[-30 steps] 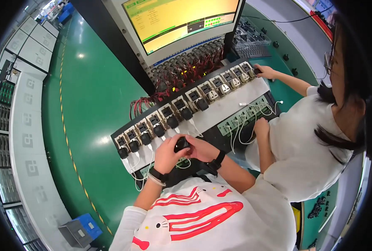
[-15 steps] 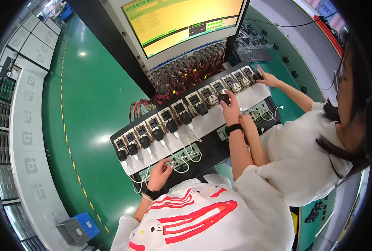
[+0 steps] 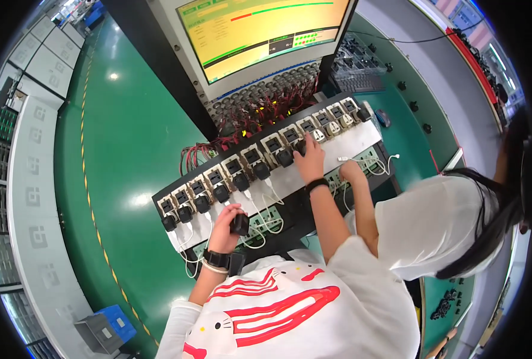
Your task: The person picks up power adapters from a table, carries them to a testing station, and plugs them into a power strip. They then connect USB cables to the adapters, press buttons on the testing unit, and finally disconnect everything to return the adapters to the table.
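Observation:
In my left hand (image 3: 222, 232) is a black plug adapter (image 3: 239, 224), gripped between fingers and thumb near the front edge of the socket rack. My right hand (image 3: 311, 163) has its fingers closed on another black plug adapter (image 3: 300, 147), against a socket right of the rack's middle. How far it sits in that socket is hidden by my fingers. Several black adapters (image 3: 240, 181) stand in the row of sockets (image 3: 255, 157) to the left, some with white cables (image 3: 251, 206) running from them. White-faced sockets (image 3: 333, 127) lie farther right.
A co-worker's hand (image 3: 353, 172) is close on the right, over a green circuit board (image 3: 371, 160) and white cables. Behind the rack stand a lit screen (image 3: 260, 36) and red wires (image 3: 260, 122). A keyboard (image 3: 362, 84) and mouse (image 3: 383, 118) lie at the back right.
My right hand has moved left and down onto a socket with its adapter. My left hand has risen slightly and now shows a black adapter. The co-worker's far hand has left the rack's right end.

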